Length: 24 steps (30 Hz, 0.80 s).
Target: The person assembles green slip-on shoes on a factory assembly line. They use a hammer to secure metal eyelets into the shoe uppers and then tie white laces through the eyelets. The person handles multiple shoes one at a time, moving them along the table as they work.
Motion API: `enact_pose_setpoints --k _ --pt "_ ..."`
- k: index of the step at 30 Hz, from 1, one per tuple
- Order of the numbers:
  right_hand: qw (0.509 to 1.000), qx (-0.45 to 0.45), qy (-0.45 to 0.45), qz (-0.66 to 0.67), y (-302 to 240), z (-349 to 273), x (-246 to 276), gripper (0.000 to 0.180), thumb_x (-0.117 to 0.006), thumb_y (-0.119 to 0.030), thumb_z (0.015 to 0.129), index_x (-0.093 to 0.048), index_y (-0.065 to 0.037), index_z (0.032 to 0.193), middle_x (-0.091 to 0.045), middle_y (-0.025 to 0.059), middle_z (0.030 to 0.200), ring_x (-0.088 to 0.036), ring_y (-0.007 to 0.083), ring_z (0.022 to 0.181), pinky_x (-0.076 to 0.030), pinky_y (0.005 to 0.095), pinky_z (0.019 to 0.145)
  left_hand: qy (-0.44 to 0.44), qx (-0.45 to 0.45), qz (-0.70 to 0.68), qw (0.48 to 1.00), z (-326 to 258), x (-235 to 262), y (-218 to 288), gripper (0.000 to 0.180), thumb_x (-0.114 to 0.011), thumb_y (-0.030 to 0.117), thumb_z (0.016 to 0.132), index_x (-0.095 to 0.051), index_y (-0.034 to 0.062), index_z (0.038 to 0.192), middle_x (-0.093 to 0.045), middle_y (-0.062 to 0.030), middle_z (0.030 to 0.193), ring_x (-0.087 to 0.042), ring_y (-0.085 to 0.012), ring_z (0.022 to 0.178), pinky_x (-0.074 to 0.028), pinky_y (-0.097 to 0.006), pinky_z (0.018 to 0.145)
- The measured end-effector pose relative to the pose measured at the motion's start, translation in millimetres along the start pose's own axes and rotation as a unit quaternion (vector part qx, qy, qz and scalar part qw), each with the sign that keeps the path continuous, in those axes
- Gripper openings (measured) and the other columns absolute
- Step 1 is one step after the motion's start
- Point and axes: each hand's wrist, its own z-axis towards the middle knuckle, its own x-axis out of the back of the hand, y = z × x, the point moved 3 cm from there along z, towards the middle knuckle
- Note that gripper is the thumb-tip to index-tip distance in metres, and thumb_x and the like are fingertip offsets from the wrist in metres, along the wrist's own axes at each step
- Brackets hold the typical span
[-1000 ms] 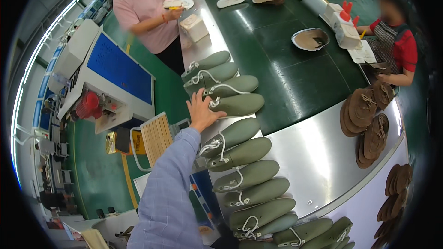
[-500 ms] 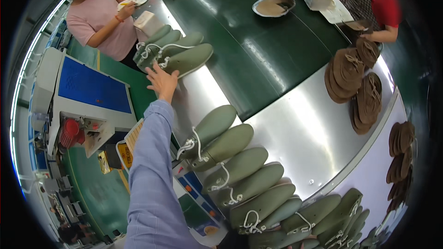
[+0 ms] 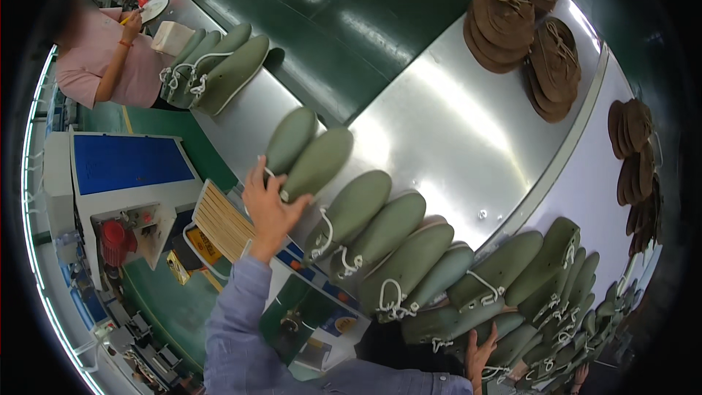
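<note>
My left hand (image 3: 272, 208) grips the heel ends of a pair of green shoe lasts with white cords, a greyish-green last (image 3: 291, 139) and an olive last (image 3: 319, 163). Its fingers lie on the far left side and its thumb on the near right. This pair rests on the metal table edge, beside a row of similar lasts (image 3: 356, 208). At the lower right, my right hand (image 3: 479, 351) reaches among more lasts (image 3: 447, 322), fingers apart; whether it touches one I cannot make out.
Another cluster of lasts (image 3: 232, 73) stands at the far left, near a person in pink (image 3: 110, 58). Brown shoe uppers (image 3: 501, 25) are stacked at the far right of the metal tabletop (image 3: 453, 132). A green belt (image 3: 351, 29) runs beyond. A wooden-slatted chair (image 3: 223, 221) stands left.
My left hand has left the far cluster of lasts and come back to the nearer pair, which now sits slightly farther from the row. My right hand has come into view.
</note>
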Motion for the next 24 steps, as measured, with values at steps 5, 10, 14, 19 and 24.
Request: enact_pose_setpoints --k 5,10,14,19,24 --pt "0.999 0.011 -0.032 0.035 -25.1 -5.5 14.7 0.075 -0.068 -0.030 0.095 -0.031 -0.010 0.157 -0.037 0.0400 0.138 -0.046 0.0528 0.124 -0.036 0.0513 0.111 0.133 0.031 0.111 0.984 66.9 -1.7 -36.0 0.057 -0.087 0.037 0.072 -0.064 0.0077 0.115 -0.047 -0.0200 0.148 -0.045 -0.0437 0.131 -0.040 -0.055 0.104" --pt "0.995 0.070 0.009 0.072 -7.8 -12.4 13.3 0.071 -0.068 -0.026 0.095 -0.035 -0.008 0.155 -0.039 0.0384 0.138 -0.045 0.0528 0.128 -0.039 0.0496 0.110 0.078 -0.053 -0.048 0.994 61.3 27.0 52.1 0.047 -0.082 0.033 0.081 -0.065 0.0104 0.119 -0.050 -0.0198 0.147 -0.049 -0.0437 0.131 -0.040 -0.053 0.106" --pt "0.990 0.049 0.024 0.130 -21.6 -21.9 21.3 0.071 -0.068 -0.027 0.095 -0.035 -0.006 0.155 -0.038 0.0379 0.140 -0.044 0.0525 0.130 -0.040 0.0498 0.110 -0.145 -0.200 0.049 0.968 -72.2 41.2 163.2 0.059 -0.088 0.039 0.072 -0.066 0.0114 0.119 -0.048 -0.0180 0.149 -0.044 -0.0461 0.135 -0.039 -0.055 0.107" --pt "0.992 0.069 0.054 0.093 -4.4 -19.1 15.9 0.072 -0.069 -0.030 0.094 -0.035 -0.011 0.155 -0.034 0.0401 0.140 -0.042 0.0569 0.129 -0.043 0.0521 0.107 -0.115 -0.136 0.073 0.981 -94.5 -4.0 127.7 0.065 -0.091 0.040 0.065 -0.064 0.0058 0.114 -0.045 -0.0170 0.152 -0.040 -0.0465 0.138 -0.039 -0.055 0.108" --pt "0.992 0.040 0.009 0.122 -8.4 -16.8 24.2 0.073 -0.068 -0.034 0.094 -0.035 -0.014 0.156 -0.035 0.0402 0.139 -0.057 0.0518 0.109 -0.048 0.0498 0.099 0.020 -0.002 0.111 0.994 -22.9 -7.1 63.0 0.062 -0.087 0.037 0.071 -0.060 0.0063 0.118 -0.042 -0.0175 0.154 -0.036 -0.0459 0.141 -0.035 -0.064 0.104"
